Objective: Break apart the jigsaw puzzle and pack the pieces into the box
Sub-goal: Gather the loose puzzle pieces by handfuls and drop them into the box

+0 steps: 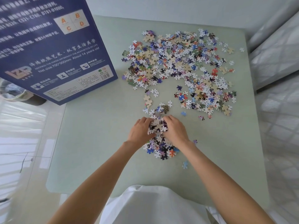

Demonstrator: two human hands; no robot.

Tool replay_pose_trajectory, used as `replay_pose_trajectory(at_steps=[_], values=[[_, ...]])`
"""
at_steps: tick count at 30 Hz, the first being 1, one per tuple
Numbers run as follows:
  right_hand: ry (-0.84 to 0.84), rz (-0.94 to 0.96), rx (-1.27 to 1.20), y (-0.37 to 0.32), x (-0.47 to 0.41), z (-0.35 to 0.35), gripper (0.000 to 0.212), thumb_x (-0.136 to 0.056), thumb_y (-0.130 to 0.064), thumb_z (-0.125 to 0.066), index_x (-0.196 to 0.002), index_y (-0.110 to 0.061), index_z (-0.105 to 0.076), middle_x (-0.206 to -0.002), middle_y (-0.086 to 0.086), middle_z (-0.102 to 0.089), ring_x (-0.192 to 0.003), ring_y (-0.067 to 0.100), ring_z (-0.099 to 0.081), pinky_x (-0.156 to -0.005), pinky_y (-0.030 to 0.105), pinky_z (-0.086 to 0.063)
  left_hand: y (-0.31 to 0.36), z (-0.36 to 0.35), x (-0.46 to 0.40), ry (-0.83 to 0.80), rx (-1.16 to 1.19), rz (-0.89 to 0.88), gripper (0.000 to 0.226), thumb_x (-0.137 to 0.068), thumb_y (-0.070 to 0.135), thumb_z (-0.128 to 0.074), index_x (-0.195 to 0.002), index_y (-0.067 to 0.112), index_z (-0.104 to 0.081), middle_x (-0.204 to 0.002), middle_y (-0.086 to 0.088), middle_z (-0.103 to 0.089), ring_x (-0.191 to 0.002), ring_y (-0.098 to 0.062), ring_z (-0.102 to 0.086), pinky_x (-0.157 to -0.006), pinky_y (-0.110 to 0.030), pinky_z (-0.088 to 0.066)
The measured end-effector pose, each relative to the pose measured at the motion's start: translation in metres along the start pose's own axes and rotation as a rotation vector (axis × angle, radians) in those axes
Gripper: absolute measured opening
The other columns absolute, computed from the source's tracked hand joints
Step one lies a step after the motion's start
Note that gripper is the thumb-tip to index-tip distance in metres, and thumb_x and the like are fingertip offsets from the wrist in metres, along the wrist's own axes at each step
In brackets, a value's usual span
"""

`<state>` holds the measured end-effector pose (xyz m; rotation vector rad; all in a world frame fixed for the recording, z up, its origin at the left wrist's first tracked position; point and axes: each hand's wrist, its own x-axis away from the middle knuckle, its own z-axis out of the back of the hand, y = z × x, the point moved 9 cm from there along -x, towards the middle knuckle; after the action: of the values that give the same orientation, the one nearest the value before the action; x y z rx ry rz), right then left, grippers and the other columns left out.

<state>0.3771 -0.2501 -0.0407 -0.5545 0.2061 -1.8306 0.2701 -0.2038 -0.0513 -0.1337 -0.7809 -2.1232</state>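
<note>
Both hands are cupped around one clump of puzzle pieces (157, 126) near the middle of the pale green surface (90, 143): left hand (140, 130) and right hand (174, 129) each have their grip curled in, squeezing the clump between them. A small heap (161, 148) sits just under the wrists. The big loose pile (178, 62) spreads toward 1 o'clock. The blue box (48, 50) stands tilted at 10 o'clock.
</note>
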Motion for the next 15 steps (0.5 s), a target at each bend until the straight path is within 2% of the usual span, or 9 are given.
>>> replay_pose_trajectory(at_steps=[5, 9, 12, 15], values=[[0.027, -0.029, -0.128, 0.006, 0.001, 0.008, 0.042, -0.079, -0.005, -0.070, -0.119, -0.009, -0.058, -0.111, 0.007, -0.064, -0.100, 0.023, -0.061, -0.088, 0.031, -0.050, -0.001, 0.005, -0.003, 0.013, 0.046, 0.004, 0.050, -0.085, 0.030, -0.067, -0.131, 0.020, -0.049, -0.118, -0.002, -0.056, -0.107, -0.020, -0.054, -0.091, -0.028, -0.040], [0.046, -0.037, -0.148, 0.007, 0.000, 0.008, 0.031, -0.079, -0.005, -0.070, -0.109, -0.010, -0.063, -0.103, 0.006, -0.067, -0.091, 0.023, -0.063, -0.082, 0.032, -0.052, 0.005, 0.003, -0.004, 0.022, 0.013, -0.004, 0.055, -0.084, 0.033, -0.067, -0.132, 0.019, -0.045, -0.119, -0.003, -0.055, -0.106, -0.023, -0.055, -0.088, -0.032, -0.045], [0.052, -0.026, -0.152, 0.009, 0.000, 0.010, 0.023, -0.079, -0.009, -0.071, -0.101, -0.012, -0.066, -0.096, 0.005, -0.068, -0.085, 0.022, -0.063, -0.074, 0.030, -0.051, 0.007, 0.004, -0.006, 0.049, 0.004, -0.002, 0.045, -0.087, 0.026, -0.063, -0.129, 0.021, -0.050, -0.117, -0.003, -0.057, -0.103, -0.024, -0.057, -0.083, -0.033, -0.048], [0.048, -0.019, -0.154, 0.015, 0.000, 0.012, 0.022, -0.079, -0.014, -0.072, -0.100, -0.011, -0.068, -0.093, 0.005, -0.068, -0.082, 0.022, -0.062, -0.068, 0.025, -0.044, 0.009, 0.009, -0.009, 0.072, 0.011, -0.027, 0.035, -0.089, 0.025, -0.061, -0.124, 0.023, -0.058, -0.110, -0.002, -0.062, -0.097, -0.024, -0.061, -0.079, -0.032, -0.048]])
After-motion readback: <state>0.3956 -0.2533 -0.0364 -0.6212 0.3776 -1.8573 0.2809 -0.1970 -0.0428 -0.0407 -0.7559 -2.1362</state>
